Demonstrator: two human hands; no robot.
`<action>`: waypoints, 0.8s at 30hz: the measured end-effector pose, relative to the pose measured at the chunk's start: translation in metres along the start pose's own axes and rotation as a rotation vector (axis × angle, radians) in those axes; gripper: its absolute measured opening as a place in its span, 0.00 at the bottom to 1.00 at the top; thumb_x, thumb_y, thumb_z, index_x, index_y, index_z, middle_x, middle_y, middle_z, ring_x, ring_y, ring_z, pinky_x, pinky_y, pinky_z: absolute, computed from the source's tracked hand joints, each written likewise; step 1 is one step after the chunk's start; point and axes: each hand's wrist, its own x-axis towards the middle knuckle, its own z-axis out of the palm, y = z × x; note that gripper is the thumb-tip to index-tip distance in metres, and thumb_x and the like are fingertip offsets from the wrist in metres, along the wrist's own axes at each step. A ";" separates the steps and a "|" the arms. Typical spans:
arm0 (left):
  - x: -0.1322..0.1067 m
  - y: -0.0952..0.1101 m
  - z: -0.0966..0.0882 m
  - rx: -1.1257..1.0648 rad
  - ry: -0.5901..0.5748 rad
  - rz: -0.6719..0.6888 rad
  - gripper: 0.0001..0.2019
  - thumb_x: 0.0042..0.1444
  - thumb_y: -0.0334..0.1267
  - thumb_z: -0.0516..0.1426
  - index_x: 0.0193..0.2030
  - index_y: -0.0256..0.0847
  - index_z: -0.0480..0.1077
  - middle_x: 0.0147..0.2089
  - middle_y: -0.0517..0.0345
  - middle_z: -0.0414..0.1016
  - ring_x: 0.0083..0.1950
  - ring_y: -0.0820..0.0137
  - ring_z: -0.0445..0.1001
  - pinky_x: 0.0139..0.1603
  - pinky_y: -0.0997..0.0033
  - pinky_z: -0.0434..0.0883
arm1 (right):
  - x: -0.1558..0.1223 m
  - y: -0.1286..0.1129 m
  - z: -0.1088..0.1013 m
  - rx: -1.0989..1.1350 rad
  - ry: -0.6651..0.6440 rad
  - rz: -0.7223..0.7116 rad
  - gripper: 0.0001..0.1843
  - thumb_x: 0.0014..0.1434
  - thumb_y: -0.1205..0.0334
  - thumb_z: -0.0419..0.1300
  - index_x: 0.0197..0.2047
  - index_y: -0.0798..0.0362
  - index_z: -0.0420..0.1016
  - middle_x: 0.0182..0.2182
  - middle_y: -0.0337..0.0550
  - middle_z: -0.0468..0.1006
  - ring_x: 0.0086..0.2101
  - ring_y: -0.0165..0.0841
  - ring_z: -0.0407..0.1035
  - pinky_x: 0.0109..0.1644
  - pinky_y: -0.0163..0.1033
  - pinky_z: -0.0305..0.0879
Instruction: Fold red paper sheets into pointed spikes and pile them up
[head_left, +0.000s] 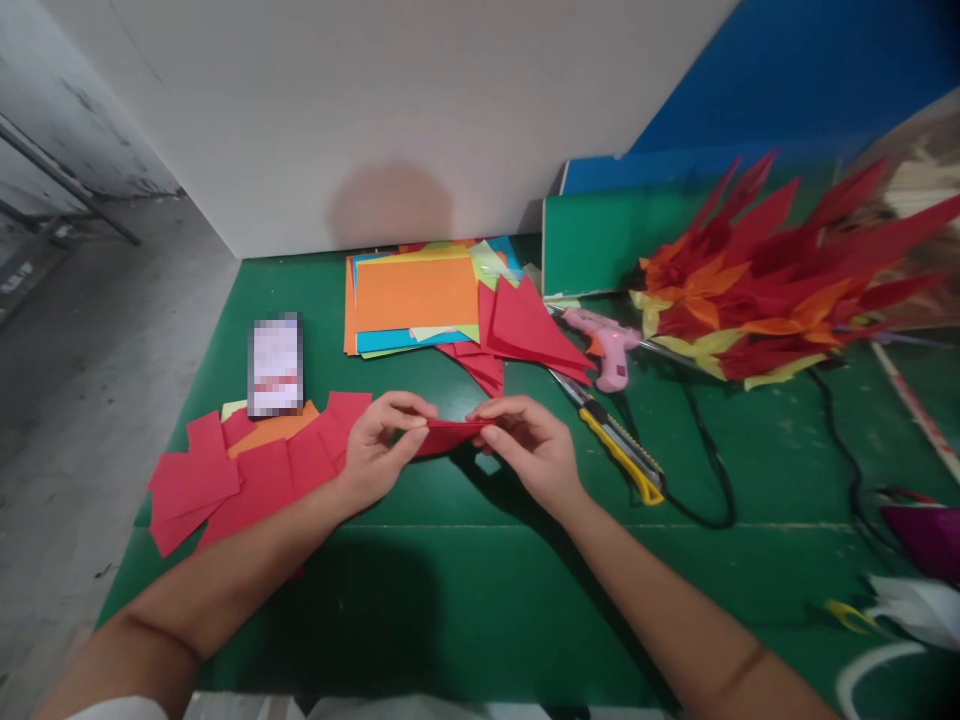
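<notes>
My left hand (382, 445) and my right hand (525, 445) both pinch a folded piece of red paper (450, 435), held just above the green table (465, 590). Each hand grips one end of the piece with thumb and fingers pressed together. Loose red paper squares (247, 480) lie fanned out to the left of my left hand. Folded red triangles (525, 330) rest beyond my right hand.
A stack of orange, blue and yellow-green sheets (416, 300) lies at the back. A phone (275, 365) sits left. A pink glue gun (607, 345), a yellow utility knife (619, 440), a black cord (705, 470) and a red-orange paper flower cluster (765, 290) occupy the right.
</notes>
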 end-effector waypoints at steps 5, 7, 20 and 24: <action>0.001 0.005 -0.003 0.258 -0.091 0.279 0.07 0.57 0.28 0.58 0.40 0.44 0.70 0.40 0.58 0.71 0.41 0.72 0.72 0.42 0.68 0.72 | 0.003 0.003 0.002 0.154 0.024 0.061 0.14 0.52 0.58 0.67 0.40 0.45 0.69 0.41 0.39 0.69 0.36 0.29 0.67 0.37 0.35 0.68; 0.003 0.007 -0.002 0.315 -0.139 0.342 0.07 0.57 0.28 0.58 0.40 0.44 0.70 0.38 0.58 0.71 0.39 0.72 0.72 0.41 0.67 0.72 | 0.003 0.005 0.002 0.182 -0.009 0.113 0.17 0.51 0.55 0.67 0.43 0.44 0.68 0.40 0.39 0.67 0.35 0.29 0.66 0.39 0.35 0.67; 0.004 0.009 0.001 0.349 -0.290 0.382 0.04 0.59 0.30 0.56 0.39 0.42 0.69 0.36 0.56 0.73 0.37 0.71 0.72 0.41 0.67 0.72 | 0.001 0.007 -0.001 0.198 -0.094 0.201 0.19 0.54 0.48 0.63 0.45 0.43 0.64 0.35 0.38 0.67 0.31 0.30 0.63 0.36 0.36 0.64; 0.003 0.010 0.001 0.343 -0.271 0.375 0.05 0.58 0.28 0.57 0.39 0.41 0.69 0.36 0.56 0.72 0.38 0.71 0.72 0.41 0.66 0.72 | 0.001 0.007 -0.001 0.221 -0.106 0.187 0.18 0.54 0.51 0.64 0.45 0.43 0.65 0.37 0.38 0.68 0.34 0.30 0.65 0.40 0.36 0.64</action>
